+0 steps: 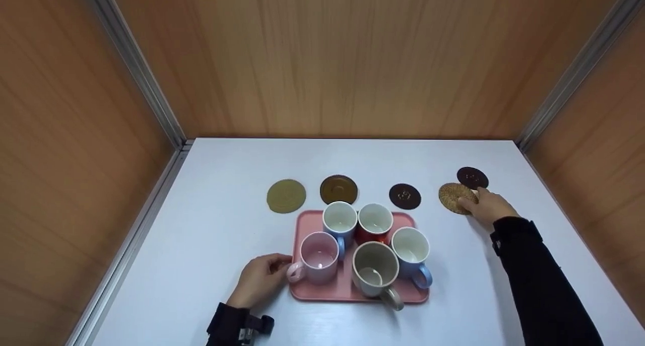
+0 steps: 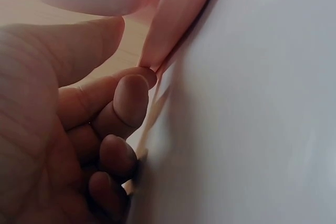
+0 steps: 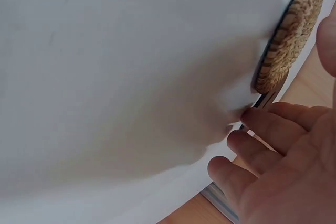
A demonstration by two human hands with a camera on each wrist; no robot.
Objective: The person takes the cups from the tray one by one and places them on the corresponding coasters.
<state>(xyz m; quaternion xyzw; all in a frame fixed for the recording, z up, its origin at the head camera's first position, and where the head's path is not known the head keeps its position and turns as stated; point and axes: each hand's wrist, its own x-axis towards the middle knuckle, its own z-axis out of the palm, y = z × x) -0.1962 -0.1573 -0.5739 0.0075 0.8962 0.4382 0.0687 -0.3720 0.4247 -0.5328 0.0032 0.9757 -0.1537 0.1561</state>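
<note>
Several mugs stand on a pink tray [image 1: 347,285] in the head view: a pink mug [image 1: 320,271], a grey-beige mug [image 1: 375,270], a red mug [image 1: 372,233] with a white inside, and light blue mugs at the back and on the right [image 1: 410,253]. My left hand [image 1: 264,280] is at the tray's left side, its index fingertip touching the edge and its other fingers loosely bent. At the far right, my right hand [image 1: 489,207] reaches over a woven straw coaster [image 3: 294,35], thumb above it. The fingers extend toward a dark round coaster [image 1: 472,178] just behind.
Behind the tray lie an olive round coaster [image 1: 286,196], a brown one [image 1: 338,189] and another dark one [image 1: 405,196]. Wooden panels [image 1: 322,59] with metal corner posts enclose the white table [image 1: 211,225] at the back and both sides.
</note>
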